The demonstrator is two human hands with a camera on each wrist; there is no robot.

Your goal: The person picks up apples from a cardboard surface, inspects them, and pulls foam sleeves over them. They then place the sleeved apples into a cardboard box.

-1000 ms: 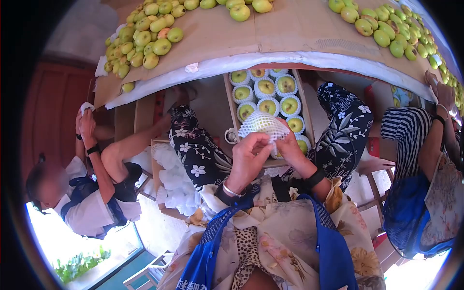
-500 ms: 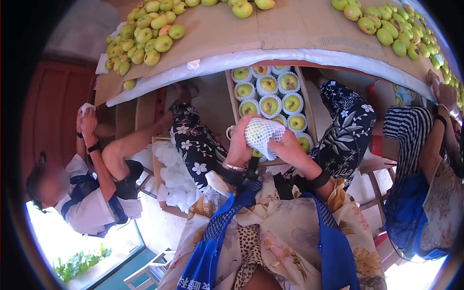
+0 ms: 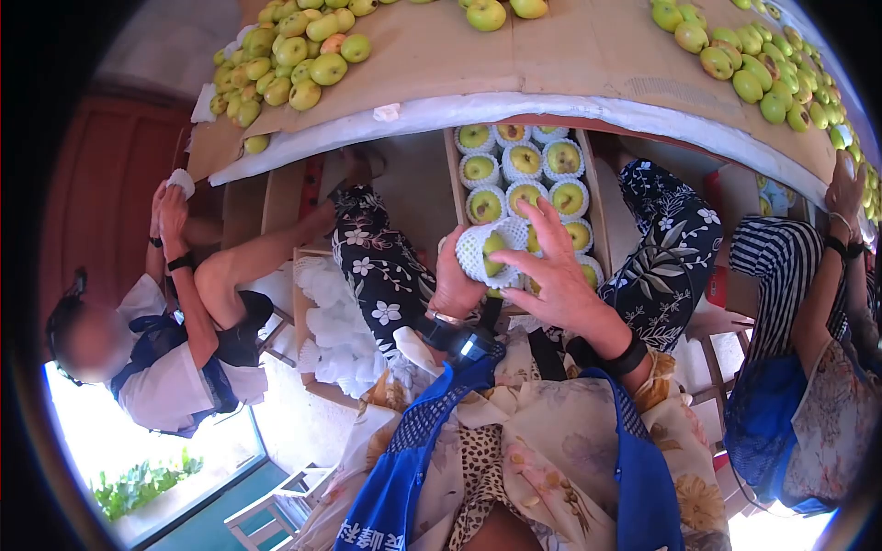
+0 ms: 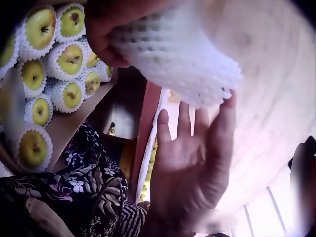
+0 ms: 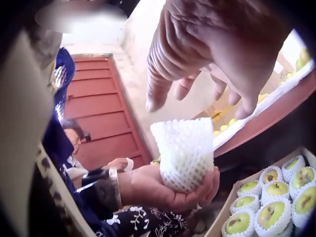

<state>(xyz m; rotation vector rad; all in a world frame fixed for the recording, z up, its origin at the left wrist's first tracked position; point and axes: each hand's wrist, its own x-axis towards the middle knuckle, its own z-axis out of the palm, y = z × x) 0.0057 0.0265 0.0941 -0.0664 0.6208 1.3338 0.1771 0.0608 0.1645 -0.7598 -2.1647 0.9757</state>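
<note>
In the head view the left hand [image 3: 455, 277] holds a green apple [image 3: 496, 255] in a white foam net [image 3: 472, 250], its fingers curled round the side. The right hand [image 3: 562, 280] is just right of it, fingers spread. In the right wrist view the net [image 5: 185, 153] stands upright in the left hand [image 5: 168, 190], while the right hand [image 5: 217, 54] hangs above with a gap between. The left wrist view shows the right hand [image 4: 192, 153] with fingers extended by the net's rim. Beyond the hands lies a box [image 3: 599, 197] of netted apples [image 3: 525, 160].
Loose apples [image 3: 328, 69] lie in heaps on the cardboard-covered table [image 3: 551, 64]. A carton of white foam nets [image 3: 335, 340] stands left of the wearer's legs. One person [image 3: 175, 340] sits at the left, another [image 3: 799, 367] at the right.
Both hands were at the net, with the right fingers on it. The right hand has let go and spread its fingers, and the net's open end with the apple inside now shows.
</note>
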